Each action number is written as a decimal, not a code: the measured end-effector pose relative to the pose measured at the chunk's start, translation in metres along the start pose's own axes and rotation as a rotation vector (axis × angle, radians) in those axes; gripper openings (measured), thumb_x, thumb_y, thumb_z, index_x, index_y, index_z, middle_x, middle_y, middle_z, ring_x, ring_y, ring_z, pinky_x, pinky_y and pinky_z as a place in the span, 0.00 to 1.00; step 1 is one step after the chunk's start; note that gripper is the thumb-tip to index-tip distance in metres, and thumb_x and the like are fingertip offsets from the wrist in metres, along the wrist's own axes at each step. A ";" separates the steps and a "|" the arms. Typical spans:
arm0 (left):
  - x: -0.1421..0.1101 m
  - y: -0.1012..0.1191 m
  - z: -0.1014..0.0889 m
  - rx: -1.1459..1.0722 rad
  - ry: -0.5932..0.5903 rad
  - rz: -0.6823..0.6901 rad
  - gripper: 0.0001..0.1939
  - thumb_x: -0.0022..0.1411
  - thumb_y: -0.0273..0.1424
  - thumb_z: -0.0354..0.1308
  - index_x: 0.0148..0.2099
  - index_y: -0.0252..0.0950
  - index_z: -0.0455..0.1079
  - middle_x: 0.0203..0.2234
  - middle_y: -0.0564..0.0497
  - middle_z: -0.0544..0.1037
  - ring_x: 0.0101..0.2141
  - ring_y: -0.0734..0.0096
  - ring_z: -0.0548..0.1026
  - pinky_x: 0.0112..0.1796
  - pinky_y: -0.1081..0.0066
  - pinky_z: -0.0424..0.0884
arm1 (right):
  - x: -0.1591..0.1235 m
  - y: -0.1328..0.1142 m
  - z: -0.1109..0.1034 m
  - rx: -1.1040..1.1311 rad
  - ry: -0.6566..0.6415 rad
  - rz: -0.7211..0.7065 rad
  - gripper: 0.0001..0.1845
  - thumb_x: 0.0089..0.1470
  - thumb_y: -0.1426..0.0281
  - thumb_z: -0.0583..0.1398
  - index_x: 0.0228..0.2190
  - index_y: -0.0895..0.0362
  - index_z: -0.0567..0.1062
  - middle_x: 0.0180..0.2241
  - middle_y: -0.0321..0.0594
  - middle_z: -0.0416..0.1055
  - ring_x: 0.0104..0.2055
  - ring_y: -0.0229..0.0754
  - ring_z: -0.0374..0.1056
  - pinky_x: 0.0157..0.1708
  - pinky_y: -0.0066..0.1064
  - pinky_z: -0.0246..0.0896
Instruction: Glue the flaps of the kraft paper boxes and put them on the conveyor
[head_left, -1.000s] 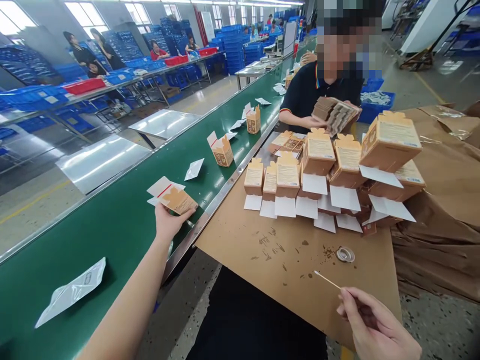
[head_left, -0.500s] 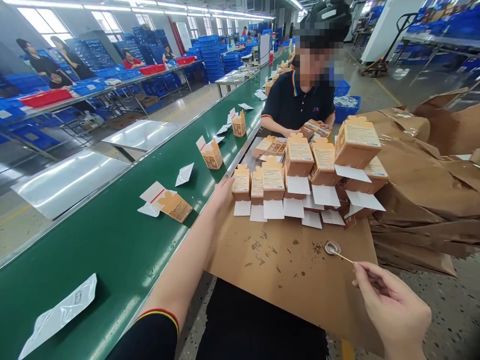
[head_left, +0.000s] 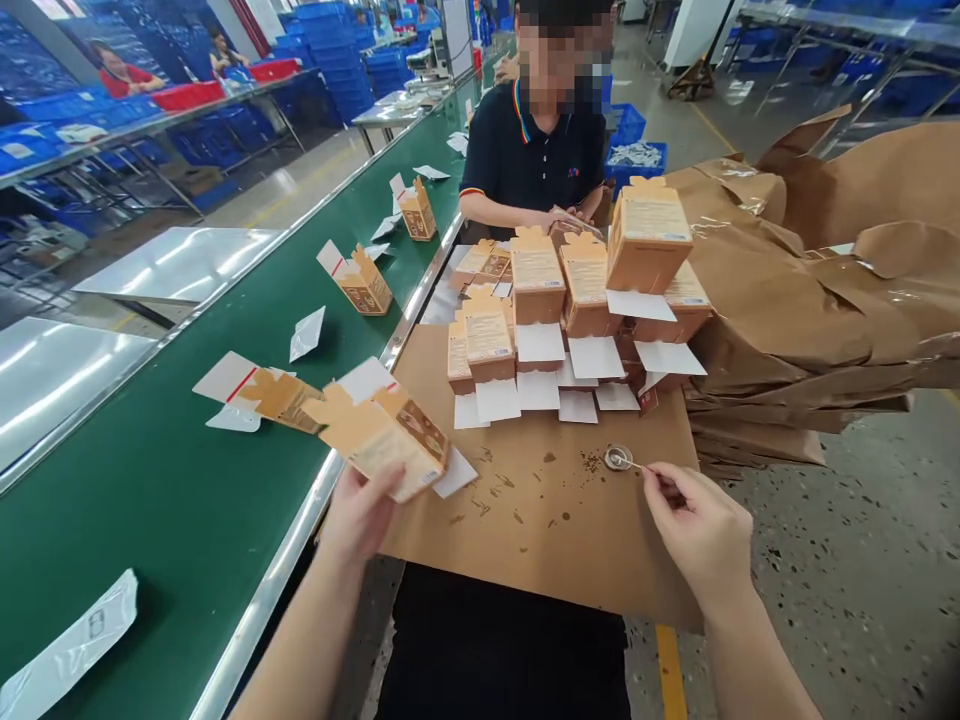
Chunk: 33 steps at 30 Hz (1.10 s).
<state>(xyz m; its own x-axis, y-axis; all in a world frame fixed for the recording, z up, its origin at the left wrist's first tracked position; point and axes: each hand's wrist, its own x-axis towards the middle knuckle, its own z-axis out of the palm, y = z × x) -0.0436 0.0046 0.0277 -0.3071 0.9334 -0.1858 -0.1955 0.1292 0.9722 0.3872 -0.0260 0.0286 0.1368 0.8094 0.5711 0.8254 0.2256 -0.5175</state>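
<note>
My left hand [head_left: 367,510] grips a tan printed carton [head_left: 397,435] with its white flaps folded out, held tilted over the table's left edge. My right hand [head_left: 694,515] pinches a thin cotton swab [head_left: 634,464], whose far end rests in a small clear dish [head_left: 618,458]. Dark specks and smears mark the brown cardboard table top [head_left: 487,540] around the dish. Beyond it stand stacked open cartons [head_left: 537,275], several with white flaps hanging toward me.
A green conveyor belt [head_left: 202,520] runs along the left, carrying cartons and white pouches [head_left: 307,333]. Across the table a co-worker [head_left: 540,150] in a dark polo handles a carton. Crumpled brown wrapping paper [head_left: 817,290] is heaped at the right.
My left hand has taken a carton from the front left of the stack and drawn it back toward me. The right hand keeps the swab at the dish. The view has shifted.
</note>
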 end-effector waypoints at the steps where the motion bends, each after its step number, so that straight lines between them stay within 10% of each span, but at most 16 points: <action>1: -0.014 -0.009 0.007 0.019 -0.040 -0.056 0.42 0.48 0.54 0.90 0.59 0.39 0.85 0.61 0.34 0.91 0.62 0.28 0.89 0.63 0.35 0.87 | 0.002 0.003 0.002 -0.009 -0.026 -0.018 0.22 0.79 0.54 0.64 0.34 0.50 0.87 0.28 0.39 0.85 0.26 0.42 0.80 0.30 0.32 0.77; 7: -0.031 -0.040 0.053 0.114 -0.162 -0.134 0.48 0.43 0.53 0.93 0.59 0.41 0.78 0.58 0.35 0.91 0.61 0.32 0.90 0.60 0.39 0.88 | -0.003 -0.007 -0.004 0.040 0.040 0.020 0.18 0.78 0.58 0.67 0.33 0.49 0.87 0.27 0.38 0.84 0.26 0.43 0.78 0.30 0.34 0.77; 14: -0.031 -0.041 0.054 0.211 -0.188 -0.045 0.47 0.50 0.51 0.90 0.64 0.43 0.74 0.59 0.38 0.90 0.60 0.39 0.90 0.60 0.44 0.88 | -0.050 -0.088 0.034 0.432 -0.209 -0.013 0.13 0.77 0.73 0.65 0.38 0.50 0.86 0.29 0.35 0.83 0.26 0.38 0.77 0.29 0.28 0.77; 21: -0.038 -0.042 0.060 0.274 -0.161 0.010 0.42 0.49 0.49 0.90 0.59 0.44 0.74 0.54 0.42 0.90 0.58 0.41 0.90 0.58 0.47 0.88 | -0.057 -0.090 0.071 0.421 -0.237 -0.064 0.15 0.76 0.74 0.62 0.36 0.51 0.85 0.27 0.34 0.79 0.25 0.38 0.74 0.29 0.28 0.75; 33: -0.062 -0.070 0.069 0.467 -0.136 0.177 0.32 0.53 0.45 0.87 0.56 0.48 0.80 0.51 0.41 0.89 0.56 0.31 0.88 0.57 0.34 0.87 | -0.069 -0.077 -0.004 0.424 -0.094 0.031 0.12 0.73 0.78 0.68 0.40 0.49 0.86 0.29 0.33 0.81 0.24 0.38 0.76 0.26 0.28 0.77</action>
<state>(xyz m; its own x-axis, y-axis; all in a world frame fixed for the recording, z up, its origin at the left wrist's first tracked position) 0.0533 -0.0394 -0.0188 -0.1677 0.9856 -0.0226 0.2951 0.0721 0.9527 0.3169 -0.1012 0.0318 0.0910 0.8607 0.5010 0.5209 0.3876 -0.7605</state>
